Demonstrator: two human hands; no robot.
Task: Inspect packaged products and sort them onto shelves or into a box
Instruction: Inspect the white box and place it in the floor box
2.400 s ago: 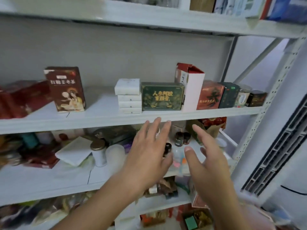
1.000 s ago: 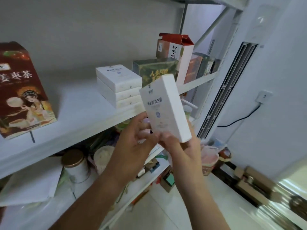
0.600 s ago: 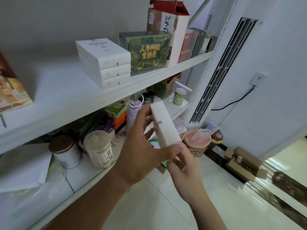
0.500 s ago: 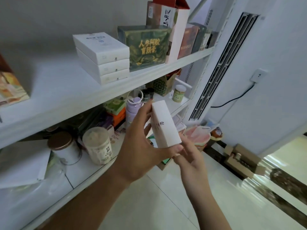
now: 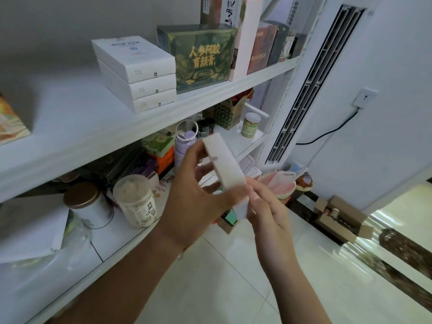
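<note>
Head-camera view, looking down past a white shelf unit toward a tiled floor.

A person held a slim white box point(image 5: 224, 163) in both hands, in the air in front of the lower shelves and clear of every shelf. The box was tilted with one narrow side turned up toward the camera, probably so that side could be checked.

The left hand point(image 5: 196, 197) gripped it from the left. The thumb lay along the near lower edge and the fingers curled round the far face, where they were partly hidden. This hand seemed to carry the weight.

The right hand point(image 5: 268, 213) pinched the lower end with lightly curled fingertips, most likely to steady or turn the box. Motion blur hid exactly how those fingers met.

On the upper shelf point(image 5: 210, 99), a stack point(image 5: 145, 76) of three matching white boxes lay flat, touching a green box point(image 5: 203, 57) on its right. The top of the stack was free, which suggested a place for the held box if it passed.

An open carton point(image 5: 339, 218) sat on the floor, well apart to the right. Whether it was the sorting box could not be told.
</note>
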